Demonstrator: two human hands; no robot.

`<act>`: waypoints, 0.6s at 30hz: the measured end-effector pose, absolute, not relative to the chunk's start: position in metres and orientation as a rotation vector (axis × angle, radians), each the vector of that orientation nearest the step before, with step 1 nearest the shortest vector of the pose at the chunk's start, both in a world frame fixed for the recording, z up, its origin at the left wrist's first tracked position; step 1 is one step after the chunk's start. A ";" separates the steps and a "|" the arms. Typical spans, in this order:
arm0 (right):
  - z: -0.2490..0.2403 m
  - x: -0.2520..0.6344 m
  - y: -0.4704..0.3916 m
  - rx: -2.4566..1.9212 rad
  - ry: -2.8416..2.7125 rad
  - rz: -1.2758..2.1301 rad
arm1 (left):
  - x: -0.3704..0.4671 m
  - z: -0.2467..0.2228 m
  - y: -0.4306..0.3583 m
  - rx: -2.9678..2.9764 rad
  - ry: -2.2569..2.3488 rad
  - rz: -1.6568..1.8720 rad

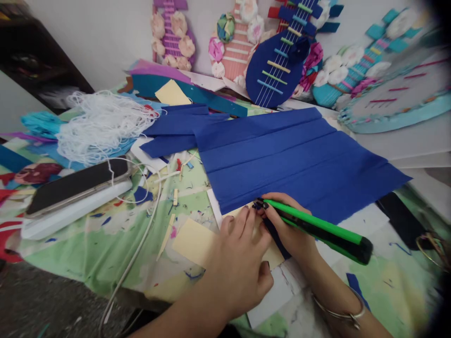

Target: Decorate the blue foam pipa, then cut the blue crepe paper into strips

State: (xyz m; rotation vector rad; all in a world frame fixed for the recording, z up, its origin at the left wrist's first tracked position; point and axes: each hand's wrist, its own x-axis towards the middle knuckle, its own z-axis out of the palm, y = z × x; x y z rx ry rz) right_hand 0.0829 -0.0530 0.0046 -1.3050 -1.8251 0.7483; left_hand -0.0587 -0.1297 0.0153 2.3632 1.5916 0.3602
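My right hand [291, 225] is closed round a green and black box cutter [324, 230], whose front end points left toward my left fingertips. My left hand [239, 263] lies over a cream card [276, 256], its fingers reaching forward and pressing down. A small dark piece by the cutter's tip is too small to make out. Under my right hand a narrow dark blue strip [276, 237] crosses the card. Just beyond both hands spreads a large sheet of creased blue paper [275, 155]. White paper [271, 295] lies beneath the card.
At left are a phone [81, 185] on a white box [77, 211], a heap of white string [102, 124] and a white cable [141, 244]. Decorated paper guitars [278, 65] lean on the wall. Scraps and another cream card [193, 241] litter the green cloth [123, 249].
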 end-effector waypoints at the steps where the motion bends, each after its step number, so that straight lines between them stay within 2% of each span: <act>1: 0.004 0.083 -0.053 -1.299 -1.833 0.743 | -0.059 0.015 -0.130 2.359 1.592 0.359; 18: 0.002 0.080 -0.053 -1.245 -1.883 0.669 | -0.060 0.011 -0.133 2.364 1.573 0.386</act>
